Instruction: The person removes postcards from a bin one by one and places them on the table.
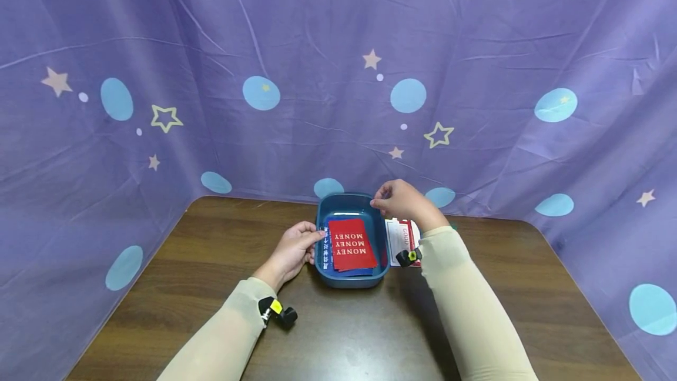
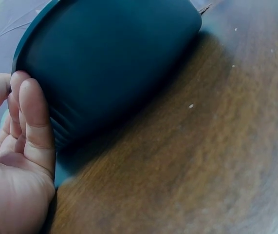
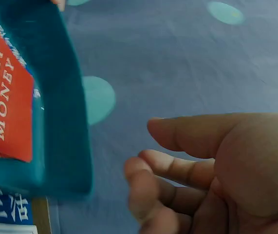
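My left hand (image 1: 291,251) grips the left side of a dark teal plastic bin (image 1: 346,282), thumb over the rim and fingers against the outer wall (image 2: 104,58). Inside the bin lies a flat red paper piece (image 1: 350,244) printed "MONEY" several times, on top of a blue sheet (image 1: 328,254) with white characters. My right hand (image 1: 406,200) hovers by the bin's far right corner. In the right wrist view, its thumb and loosely bent fingers stand apart with nothing between them, and a gap separates them from the bin wall (image 3: 63,122).
White and red printed cards (image 1: 395,240) lie right of the bin, partly covered by the right wrist and its camera. A blue printed piece (image 3: 5,204) shows below the bin's edge. A purple curtain (image 1: 317,75) hangs behind the wooden table (image 1: 222,240).
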### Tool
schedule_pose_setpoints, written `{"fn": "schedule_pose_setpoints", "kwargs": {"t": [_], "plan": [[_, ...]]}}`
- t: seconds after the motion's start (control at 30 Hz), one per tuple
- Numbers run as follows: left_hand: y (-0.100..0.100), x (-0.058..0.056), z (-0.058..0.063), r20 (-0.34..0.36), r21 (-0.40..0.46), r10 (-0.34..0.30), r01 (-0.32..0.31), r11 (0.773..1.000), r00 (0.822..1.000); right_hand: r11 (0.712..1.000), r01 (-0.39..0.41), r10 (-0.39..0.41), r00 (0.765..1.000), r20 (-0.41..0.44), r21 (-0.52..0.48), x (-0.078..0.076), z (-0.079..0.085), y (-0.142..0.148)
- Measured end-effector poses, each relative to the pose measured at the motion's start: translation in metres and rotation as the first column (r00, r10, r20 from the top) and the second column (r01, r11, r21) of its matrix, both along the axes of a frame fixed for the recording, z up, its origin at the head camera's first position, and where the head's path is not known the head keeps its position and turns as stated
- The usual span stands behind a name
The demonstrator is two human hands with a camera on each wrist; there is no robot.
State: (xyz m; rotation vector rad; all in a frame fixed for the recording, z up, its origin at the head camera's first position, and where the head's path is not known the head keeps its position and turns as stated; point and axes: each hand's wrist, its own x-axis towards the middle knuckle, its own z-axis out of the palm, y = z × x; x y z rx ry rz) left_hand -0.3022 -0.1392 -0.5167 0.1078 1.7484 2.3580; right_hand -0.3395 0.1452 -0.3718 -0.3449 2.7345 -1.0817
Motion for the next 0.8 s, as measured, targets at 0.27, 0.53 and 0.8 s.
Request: {"fn": "schedule_pose_setpoints", "kwargs": {"t": [0.27, 0.53, 0.8], "plan": [[0.000, -0.001, 0.000, -0.005, -0.016, -0.008, 0.008, 1.000, 1.000, 0.982, -0.086, 0.054, 0.982, 0.179, 0.171, -0.022, -0.007, -0.051], [-0.001, 0.002, 0.002, -0.003, -0.006, -0.014, 0.014, 1.000, 1.000, 0.911, -0.057, -0.022, 0.982, 0.186, 0.408, -0.033, -0.032, -0.082], [-0.001, 0.000, 0.001, -0.006, -0.010, -0.023, 0.023, 1.000, 1.000, 0.848, -0.015, -0.002, 1.000, 0.031, 0.529, -0.029, -0.052, -0.093]]}}
